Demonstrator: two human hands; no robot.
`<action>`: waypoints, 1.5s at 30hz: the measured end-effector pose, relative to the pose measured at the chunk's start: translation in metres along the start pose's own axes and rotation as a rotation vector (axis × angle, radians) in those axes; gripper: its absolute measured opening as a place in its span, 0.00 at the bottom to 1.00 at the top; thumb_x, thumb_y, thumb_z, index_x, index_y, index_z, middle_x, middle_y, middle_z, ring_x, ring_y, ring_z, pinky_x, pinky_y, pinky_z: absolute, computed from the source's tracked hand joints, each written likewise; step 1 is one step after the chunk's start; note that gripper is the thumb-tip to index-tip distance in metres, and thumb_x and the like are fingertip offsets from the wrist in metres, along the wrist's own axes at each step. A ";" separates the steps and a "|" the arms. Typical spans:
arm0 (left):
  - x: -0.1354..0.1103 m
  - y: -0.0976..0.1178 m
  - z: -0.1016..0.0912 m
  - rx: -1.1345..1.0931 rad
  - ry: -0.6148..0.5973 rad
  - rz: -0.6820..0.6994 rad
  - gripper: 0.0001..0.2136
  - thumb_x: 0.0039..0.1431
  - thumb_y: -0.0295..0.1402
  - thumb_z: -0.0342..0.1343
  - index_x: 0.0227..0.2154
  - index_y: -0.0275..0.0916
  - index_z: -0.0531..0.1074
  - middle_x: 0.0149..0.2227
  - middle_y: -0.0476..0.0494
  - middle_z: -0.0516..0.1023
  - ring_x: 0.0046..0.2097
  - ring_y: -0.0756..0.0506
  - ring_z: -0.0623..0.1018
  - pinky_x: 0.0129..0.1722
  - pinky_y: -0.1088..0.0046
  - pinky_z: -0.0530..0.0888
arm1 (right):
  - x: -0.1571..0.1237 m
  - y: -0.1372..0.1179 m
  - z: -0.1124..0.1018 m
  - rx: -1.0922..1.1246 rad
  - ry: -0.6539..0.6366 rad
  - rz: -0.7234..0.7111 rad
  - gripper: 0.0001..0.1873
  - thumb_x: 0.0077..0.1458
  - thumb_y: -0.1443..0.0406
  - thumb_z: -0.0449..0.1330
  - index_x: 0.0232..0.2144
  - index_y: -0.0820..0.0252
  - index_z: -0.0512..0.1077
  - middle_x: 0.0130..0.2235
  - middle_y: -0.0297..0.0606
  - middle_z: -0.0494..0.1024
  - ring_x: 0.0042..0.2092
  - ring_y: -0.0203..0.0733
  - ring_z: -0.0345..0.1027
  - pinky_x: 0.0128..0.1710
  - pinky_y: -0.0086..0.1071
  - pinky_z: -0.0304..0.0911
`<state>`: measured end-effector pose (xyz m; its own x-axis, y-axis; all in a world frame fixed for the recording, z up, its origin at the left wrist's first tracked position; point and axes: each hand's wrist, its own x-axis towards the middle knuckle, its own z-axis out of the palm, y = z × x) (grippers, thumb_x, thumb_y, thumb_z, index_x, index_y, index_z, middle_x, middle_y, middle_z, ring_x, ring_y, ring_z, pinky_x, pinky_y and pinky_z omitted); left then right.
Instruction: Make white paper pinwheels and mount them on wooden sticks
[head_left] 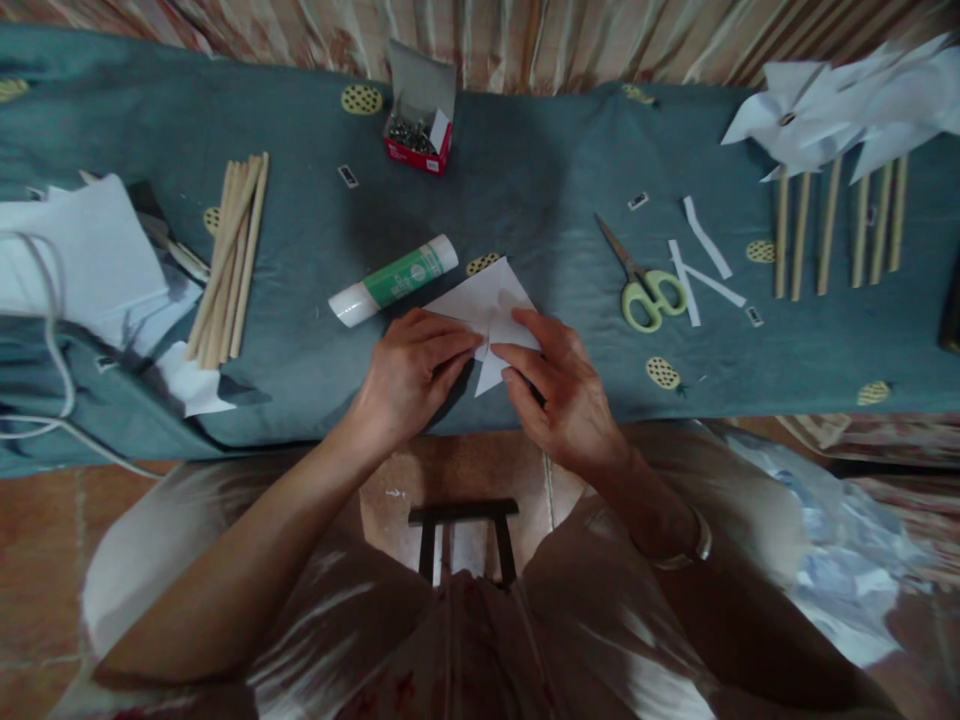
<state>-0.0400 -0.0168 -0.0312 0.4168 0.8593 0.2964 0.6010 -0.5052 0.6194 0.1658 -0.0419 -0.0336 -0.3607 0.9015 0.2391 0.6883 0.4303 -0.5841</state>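
A white sheet of paper [487, 295], cut and partly folded into points, lies in front of me at the near side of the table. My left hand [412, 370] pinches its folded edge near the centre, thumb against fingers. From the other side, the bent fingers of my right hand [559, 390] grip a flap of the same paper. A pointed corner sticks out below, between both hands. Just beyond my left hand is a glue stick [394, 280] with a green label, lying on its side. Scissors [645, 290] with light green handles rest to the right.
Thin paper strips [705, 240] lie beside the scissors. White paper pinwheels [802, 115] on sticks are at the far right. A small red box [420, 140] of metal fasteners stands open at the back. Wooden sticks [229, 260], stacked paper [82, 250] and a white cable [56, 350] are left.
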 end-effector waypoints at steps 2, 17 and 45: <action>0.001 0.000 0.000 -0.001 -0.006 -0.012 0.11 0.66 0.33 0.52 0.41 0.39 0.80 0.39 0.42 0.83 0.42 0.43 0.79 0.45 0.62 0.76 | 0.000 0.000 0.000 0.017 -0.006 0.012 0.16 0.63 0.65 0.53 0.50 0.47 0.73 0.62 0.38 0.68 0.63 0.53 0.62 0.63 0.52 0.60; 0.004 0.002 0.000 0.002 -0.038 -0.082 0.12 0.66 0.33 0.50 0.40 0.40 0.79 0.40 0.43 0.83 0.43 0.44 0.80 0.46 0.64 0.75 | -0.001 0.000 0.002 -0.045 0.031 -0.040 0.14 0.63 0.66 0.53 0.48 0.58 0.75 0.60 0.47 0.69 0.62 0.51 0.63 0.61 0.49 0.63; 0.010 0.005 0.000 0.038 -0.072 -0.265 0.11 0.62 0.34 0.56 0.46 0.41 0.74 0.35 0.47 0.81 0.41 0.44 0.79 0.45 0.65 0.72 | -0.001 -0.001 0.002 -0.038 0.001 0.002 0.15 0.64 0.66 0.53 0.49 0.56 0.74 0.62 0.45 0.68 0.63 0.52 0.61 0.62 0.52 0.62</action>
<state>-0.0330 -0.0104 -0.0252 0.2876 0.9548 0.0745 0.7202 -0.2669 0.6404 0.1642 -0.0436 -0.0348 -0.3588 0.9024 0.2384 0.7126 0.4298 -0.5544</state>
